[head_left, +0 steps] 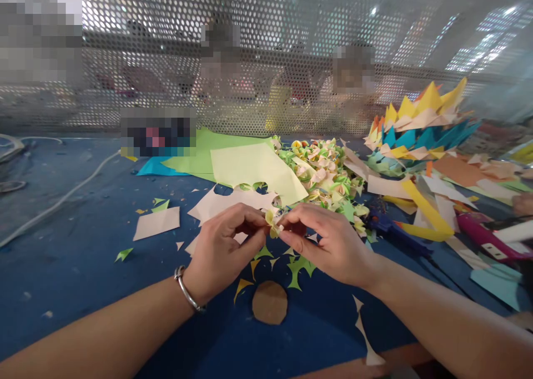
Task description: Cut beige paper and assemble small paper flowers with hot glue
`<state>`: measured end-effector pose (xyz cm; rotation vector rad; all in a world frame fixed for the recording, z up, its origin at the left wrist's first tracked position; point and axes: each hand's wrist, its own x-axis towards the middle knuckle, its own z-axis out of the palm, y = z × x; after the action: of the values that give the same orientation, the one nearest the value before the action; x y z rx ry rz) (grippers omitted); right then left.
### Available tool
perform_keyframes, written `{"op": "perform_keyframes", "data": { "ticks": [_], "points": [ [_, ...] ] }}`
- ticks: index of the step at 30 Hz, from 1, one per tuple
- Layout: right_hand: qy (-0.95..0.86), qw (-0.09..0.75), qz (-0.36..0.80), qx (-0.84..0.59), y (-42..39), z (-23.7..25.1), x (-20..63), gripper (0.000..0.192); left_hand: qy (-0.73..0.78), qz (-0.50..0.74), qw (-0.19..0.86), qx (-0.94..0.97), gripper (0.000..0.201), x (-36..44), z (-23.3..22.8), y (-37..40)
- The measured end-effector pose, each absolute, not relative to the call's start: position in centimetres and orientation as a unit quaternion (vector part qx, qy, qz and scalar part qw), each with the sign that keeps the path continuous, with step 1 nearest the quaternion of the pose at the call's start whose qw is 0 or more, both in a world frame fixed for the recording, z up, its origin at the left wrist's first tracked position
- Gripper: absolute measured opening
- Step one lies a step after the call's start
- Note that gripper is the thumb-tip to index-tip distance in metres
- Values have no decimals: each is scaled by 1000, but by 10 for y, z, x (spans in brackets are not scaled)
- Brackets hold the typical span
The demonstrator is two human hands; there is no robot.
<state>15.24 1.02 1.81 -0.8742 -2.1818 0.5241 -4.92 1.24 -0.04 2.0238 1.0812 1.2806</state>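
Note:
My left hand [225, 251] and my right hand [328, 240] meet over the blue table [75, 257], both pinching a small yellow folded paper piece [272, 223] between their fingertips. A silver bracelet [187, 290] sits on my left wrist. Right behind the hands lie a pale yellow paper sheet [254, 168] and a pile of small folded paper flowers [325, 173] in green, pink and yellow. Below the hands rest a brown cardboard disc [270, 302] and green leaf-shaped cut-outs [300, 268].
Paper scraps litter the table. A large spiky paper construction [420, 124] in yellow, orange and teal stands at the right, above paper strips, a blue glue gun [391, 226] and a pink tool [487, 237]. A white cable [58, 201] crosses the left. A perforated metal screen [266, 46] closes the back, with people behind.

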Motion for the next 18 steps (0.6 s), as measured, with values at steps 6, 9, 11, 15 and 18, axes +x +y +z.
{"op": "perform_keyframes", "data": {
  "ticks": [6, 9, 11, 15, 18],
  "points": [
    [-845, 361, 203, -338, 11, 18, 151, 9, 396, 455, 249, 758, 11, -50, 0, 12],
    [-839, 363, 212, -345, 11, 17, 150, 9, 396, 458, 241, 758, 11, -50, 0, 12],
    [-834, 362, 223, -353, 11, 17, 150, 9, 394, 463, 237, 758, 10, -50, 0, 12],
    [-830, 360, 232, -358, 11, 16, 150, 10, 391, 466, 232, 759, 11, -50, 0, 11],
    [-831, 360, 230, -356, 11, 16, 150, 10, 392, 462, 223, 763, 12, -49, 1, 11]
  ]
}}
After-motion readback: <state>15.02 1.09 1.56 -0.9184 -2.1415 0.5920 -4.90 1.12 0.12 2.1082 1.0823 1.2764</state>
